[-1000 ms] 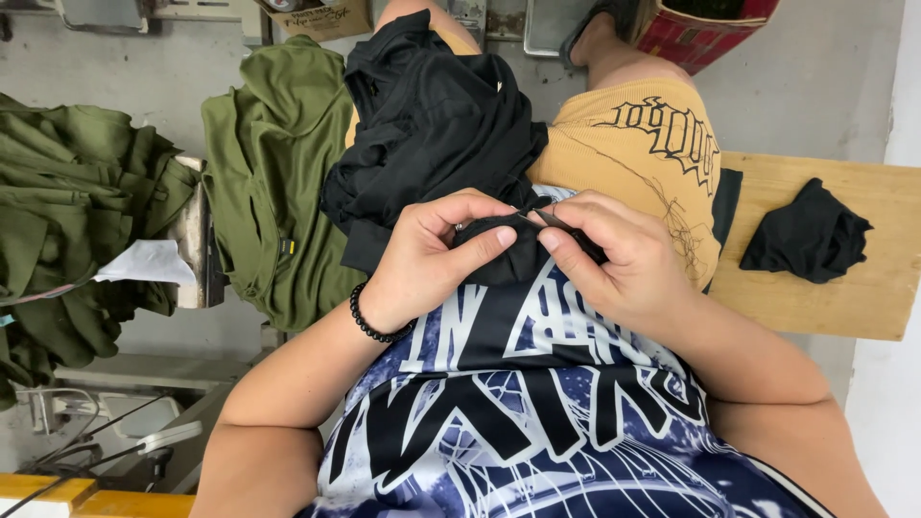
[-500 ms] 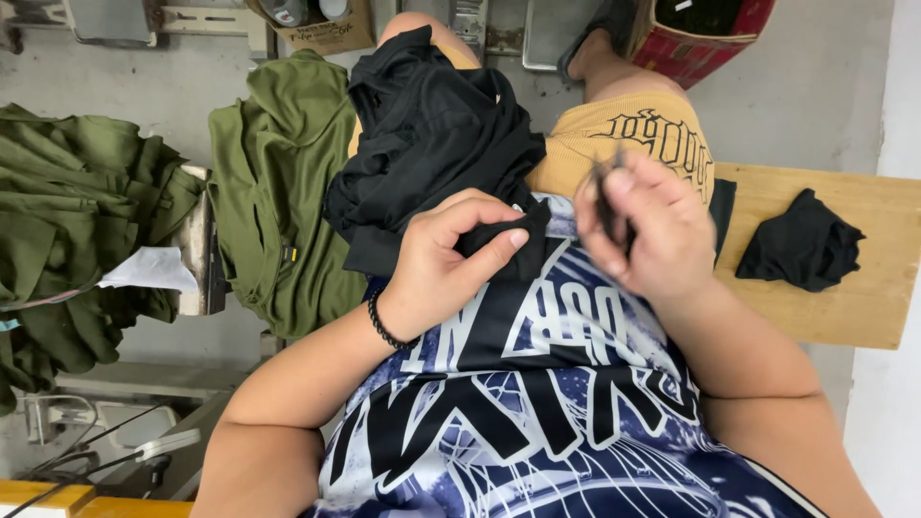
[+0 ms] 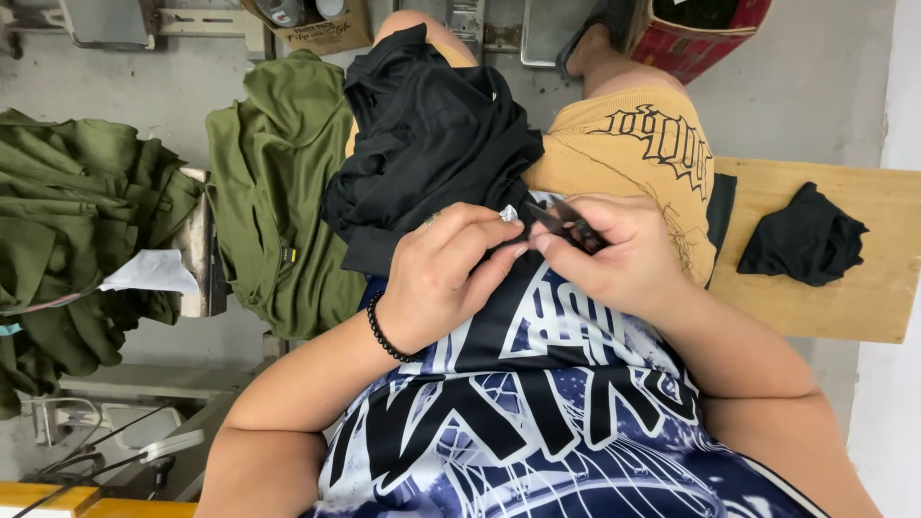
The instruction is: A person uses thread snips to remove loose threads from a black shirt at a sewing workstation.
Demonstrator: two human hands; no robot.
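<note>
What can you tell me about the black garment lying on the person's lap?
The black garment is a soft, thin-looking fabric, crumpled into a loose heap of folds over the lap and one thigh, partly covering the mustard-yellow shorts. A seam or hem runs along its upper folds. Its lower edge reaches the hands: the left hand pinches a bit of it, and the right hand, holding small dark thread snips, meets it there. What kind of garment it is cannot be told.

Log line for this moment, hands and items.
left hand: pinching black garment | right hand: holding thread snips | garment: on lap
</note>
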